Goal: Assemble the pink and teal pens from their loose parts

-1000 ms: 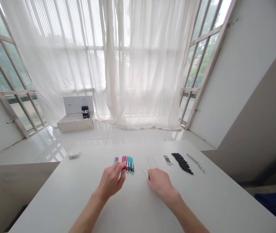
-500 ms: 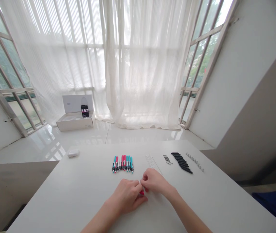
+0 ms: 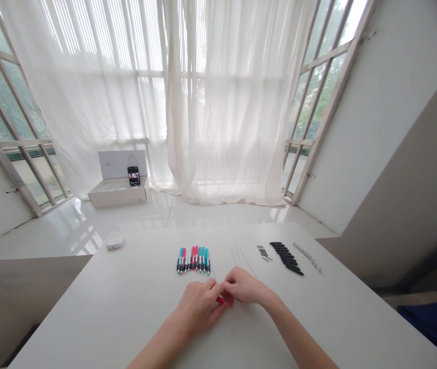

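My left hand [image 3: 200,306] is closed around a pink pen barrel [image 3: 220,300], of which only a short stretch shows under the fingers. Touching it from the right, my right hand [image 3: 244,287] pinches at the barrel's end; whatever is between its fingertips is hidden. A thin pale rod [image 3: 214,274] sticks up just beyond the hands, and which hand holds it I cannot tell. Ahead of my left hand lies a row of pink, teal and white pen parts [image 3: 194,260]. Several thin refills [image 3: 237,256] lie beyond my right hand.
To the right are small metal springs [image 3: 263,252], a row of black pen grips [image 3: 286,259] and a line of small clear-grey tips [image 3: 307,256]. A white earbud case [image 3: 115,243] sits at the table's far left. Behind, an open box [image 3: 118,196] supports a phone [image 3: 134,176].
My hands have drawn closer together, the right shifting slightly left. The pink barrel has turned and moved a little left and up between them. The thin rod now leans left above my left hand.
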The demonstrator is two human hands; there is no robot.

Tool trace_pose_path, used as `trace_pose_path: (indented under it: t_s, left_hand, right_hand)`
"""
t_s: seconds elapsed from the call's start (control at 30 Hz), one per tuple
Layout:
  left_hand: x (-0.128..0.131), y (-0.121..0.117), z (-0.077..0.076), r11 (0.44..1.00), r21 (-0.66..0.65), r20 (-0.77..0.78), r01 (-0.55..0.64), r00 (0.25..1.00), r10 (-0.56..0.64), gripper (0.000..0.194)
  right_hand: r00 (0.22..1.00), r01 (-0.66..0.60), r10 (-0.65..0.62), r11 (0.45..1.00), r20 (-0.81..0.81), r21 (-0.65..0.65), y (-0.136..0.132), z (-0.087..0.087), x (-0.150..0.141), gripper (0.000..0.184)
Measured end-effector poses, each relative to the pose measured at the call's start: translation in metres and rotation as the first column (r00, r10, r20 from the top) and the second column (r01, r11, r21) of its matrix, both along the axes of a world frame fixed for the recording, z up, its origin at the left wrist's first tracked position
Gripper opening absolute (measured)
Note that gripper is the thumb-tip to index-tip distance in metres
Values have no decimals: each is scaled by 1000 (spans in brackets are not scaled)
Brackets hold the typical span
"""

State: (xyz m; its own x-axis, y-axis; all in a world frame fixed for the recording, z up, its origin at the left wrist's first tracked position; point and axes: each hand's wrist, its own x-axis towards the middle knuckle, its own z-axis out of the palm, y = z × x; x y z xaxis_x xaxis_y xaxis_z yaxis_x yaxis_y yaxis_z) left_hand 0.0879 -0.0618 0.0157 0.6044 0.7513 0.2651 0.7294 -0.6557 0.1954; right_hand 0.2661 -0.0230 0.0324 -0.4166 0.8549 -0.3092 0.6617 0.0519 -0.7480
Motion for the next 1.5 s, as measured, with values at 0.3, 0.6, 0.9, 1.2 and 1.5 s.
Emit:
trace_pose_path:
  t_s: [0.3, 0.6, 0.9, 1.2, 1.5]
  left_hand:
    - [0, 0, 0, 993, -106, 62, -42, 997, 49, 13]
    - [-1, 2, -3, 997, -63, 21, -33, 999, 34, 18]
    - [-10, 5, 14, 948, -163, -69, -273, 962, 265, 17]
    - [-4, 1, 15, 907, -188, -201, -377, 918, 340, 13]
    - [-6, 4, 12, 902, -255, 160, -350, 904, 396, 17]
  right_hand:
    - [994, -72, 71, 997, -77, -14, 0, 12, 6, 20]
    - [998, -54, 52, 998, -47, -29, 0, 13, 10, 23]
    - [1000, 9, -10, 1000, 12, 12, 7, 4, 12, 24]
    - [998, 65, -67, 989, 10, 133, 8, 0, 8, 24]
    - [942, 186, -157, 980, -297, 72, 7, 2, -1, 32]
